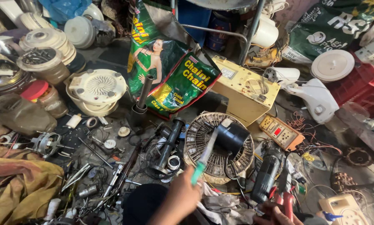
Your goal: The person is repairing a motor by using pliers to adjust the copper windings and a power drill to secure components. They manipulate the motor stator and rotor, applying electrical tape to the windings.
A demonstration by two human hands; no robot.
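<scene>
My left hand is closed round the green translucent plastic handle of a screwdriver, whose pale shaft slants up and right across a round wire-ribbed fan guard lying on the floor; motion blur smears the shaft, so I cannot tell whether its tip touches the black cylindrical motor housing sitting on that guard. My right hand is mostly cut off by the bottom edge; its fingers are wrapped on the red-handled metal pliers, though how tightly is hard to make out. Just beside the pliers lies a grey and black power drill body. Up and right of the guard sit a cream socket board with a red switch and a yellowish metal box with a round vent. Green printed foil bags lean behind, and a dark tube lies to the guard's left among loose wires.
</scene>
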